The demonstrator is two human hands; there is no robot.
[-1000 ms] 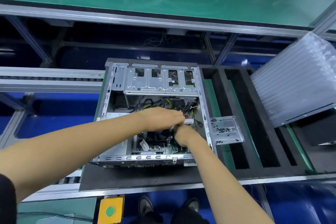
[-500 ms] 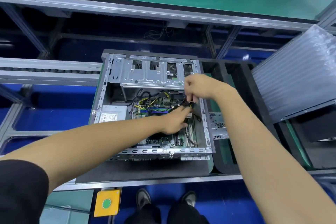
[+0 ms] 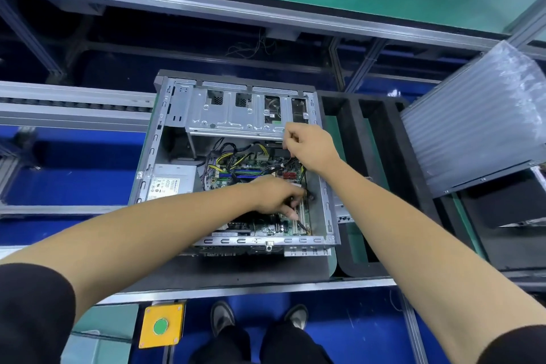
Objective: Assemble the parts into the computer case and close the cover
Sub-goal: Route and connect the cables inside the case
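The open computer case [image 3: 327, 204] lies on its side on a dark pad, showing the motherboard [image 3: 267, 227], the power supply [image 3: 170, 182], the silver drive cage [image 3: 233, 117] and a bundle of yellow and black cables [image 3: 236, 158]. My left hand [image 3: 276, 195] reaches into the case's lower right, its fingers curled round a thin black cable [image 3: 302, 226] above the expansion slots. My right hand [image 3: 310, 146] is held higher, at the drive cage's right edge, with curled fingers pinching what looks like the same cable's upper end.
A black foam tray [image 3: 369, 162] with long slots sits right of the case. A panel in air-cushion wrap [image 3: 472, 127] leans at the far right. A small parts tray [image 3: 344, 214] peeks from behind my right arm. A yellow box with a green button [image 3: 161, 326] is below the bench edge.
My right hand rose from low inside the case to the drive cage's right edge, drawing a black cable up. My left hand shifted down and right, deeper over the motherboard.
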